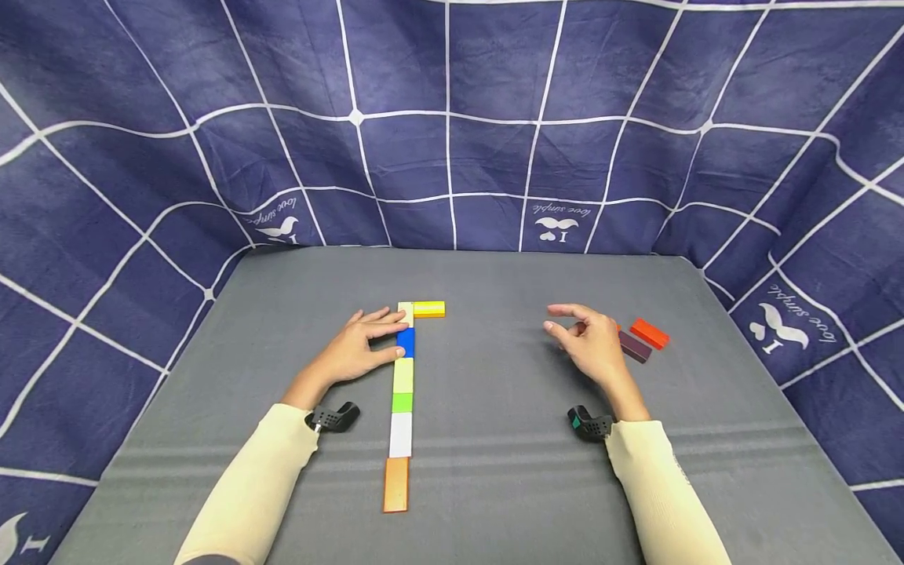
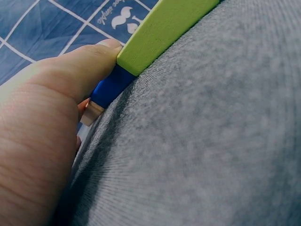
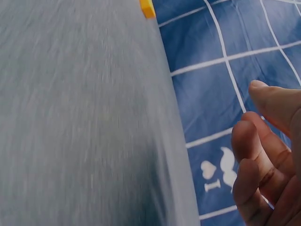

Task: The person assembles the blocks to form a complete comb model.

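My left hand point(image 1: 359, 347) rests along the left side of a line of flat coloured blocks, its fingertips on the cream block point(image 1: 406, 307) and the blue block point(image 1: 406, 344). In the left wrist view the thumb touches the line where the blue block point(image 2: 112, 87) meets the yellow-green block point(image 2: 164, 33). A yellow block point(image 1: 429, 309) extends rightward from the far end, forming a corner. Toward me follow a bright green block point(image 1: 402, 402), a white block point(image 1: 400, 435) and an orange block point(image 1: 396, 485). My right hand point(image 1: 595, 345) hovers apart, thumb and forefinger spread, holding nothing.
Right of my right hand lie a red block point(image 1: 650, 333) and a dark purple block point(image 1: 635, 347); another reddish piece point(image 1: 618, 327) is mostly hidden behind that hand. A blue cloth with white lines point(image 1: 494, 157) stands around the grey tabletop point(image 1: 494, 439).
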Motion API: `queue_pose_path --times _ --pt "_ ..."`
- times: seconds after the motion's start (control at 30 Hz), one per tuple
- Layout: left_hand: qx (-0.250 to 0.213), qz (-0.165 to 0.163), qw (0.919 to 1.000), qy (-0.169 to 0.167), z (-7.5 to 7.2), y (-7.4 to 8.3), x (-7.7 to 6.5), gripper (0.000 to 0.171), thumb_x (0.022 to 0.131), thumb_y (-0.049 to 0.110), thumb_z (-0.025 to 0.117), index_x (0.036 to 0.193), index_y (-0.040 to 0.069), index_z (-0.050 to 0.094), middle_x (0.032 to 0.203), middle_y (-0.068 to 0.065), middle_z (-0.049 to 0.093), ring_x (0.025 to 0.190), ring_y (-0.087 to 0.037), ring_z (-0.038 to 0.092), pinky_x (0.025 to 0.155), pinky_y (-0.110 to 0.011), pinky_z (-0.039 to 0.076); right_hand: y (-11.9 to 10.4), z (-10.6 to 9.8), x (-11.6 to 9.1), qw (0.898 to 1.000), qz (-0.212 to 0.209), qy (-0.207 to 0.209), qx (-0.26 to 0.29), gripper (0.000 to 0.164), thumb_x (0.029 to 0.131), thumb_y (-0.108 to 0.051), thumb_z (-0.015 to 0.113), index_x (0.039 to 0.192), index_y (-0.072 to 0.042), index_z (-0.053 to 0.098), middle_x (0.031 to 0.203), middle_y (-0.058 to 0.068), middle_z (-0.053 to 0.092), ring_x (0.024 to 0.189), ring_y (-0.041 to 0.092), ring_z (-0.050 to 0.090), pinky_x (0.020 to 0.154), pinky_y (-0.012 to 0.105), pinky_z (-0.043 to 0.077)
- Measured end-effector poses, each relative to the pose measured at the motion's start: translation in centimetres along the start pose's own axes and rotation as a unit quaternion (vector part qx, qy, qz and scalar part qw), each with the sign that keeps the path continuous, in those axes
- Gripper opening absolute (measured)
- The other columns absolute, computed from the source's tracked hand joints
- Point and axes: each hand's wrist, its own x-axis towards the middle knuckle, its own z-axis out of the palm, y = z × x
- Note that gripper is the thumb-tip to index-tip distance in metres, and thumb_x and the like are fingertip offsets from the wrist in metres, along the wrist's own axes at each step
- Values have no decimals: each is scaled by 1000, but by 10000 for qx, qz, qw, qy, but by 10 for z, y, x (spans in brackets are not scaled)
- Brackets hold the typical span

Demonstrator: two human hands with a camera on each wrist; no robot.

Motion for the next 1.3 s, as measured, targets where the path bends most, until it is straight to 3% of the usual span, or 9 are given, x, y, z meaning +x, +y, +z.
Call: queue_pose_path --times 0.37,0.57,0.87,1.17,1.3 --pt "-47 92 9999 34 0 0 -1 55 90 53 70 140 33 60 153 13 49 151 -25 35 123 -64 7 25 -27 -22 9969 -157 499 -591 28 82 -17 84 108 -13 78 85 8 68 48 -1 52 45 15 38" --pt "-86 108 9998 106 -1 1 -3 55 89 49 73 139 29 62 152 9 51 150 -29 36 121 -67 8 35 -41 -31 9946 301 825 -560 29 82 -13 84 109 -10 77 82 8 67 48 -5 52 44 14 38" --pt "-80 103 9999 50 0 1 1 56 89 50 72 140 29 61 153 9 50 150 -28 35 122 -65 8 51 -61 -38 9822 1109 1313 -762 30 83 -15 82 112 -9 76 105 17 71 50 -16 50 48 10 39" --pt "-110 96 9999 50 0 -1 2 56 89 51 72 140 30 61 153 13 49 151 -25 35 123 -64 7 67 -72 -47 9734 1601 1327 -966 32 82 -21 82 113 -12 77 98 21 71 47 -12 50 48 15 38" --pt "-105 83 9999 60 1 -2 2 56 89 51 72 139 30 61 153 13 49 151 -25 34 123 -63 7 72 -72 -50 9695 1625 1378 -1215 31 83 -23 82 112 -12 77 101 19 73 67 6 63 64 20 41"
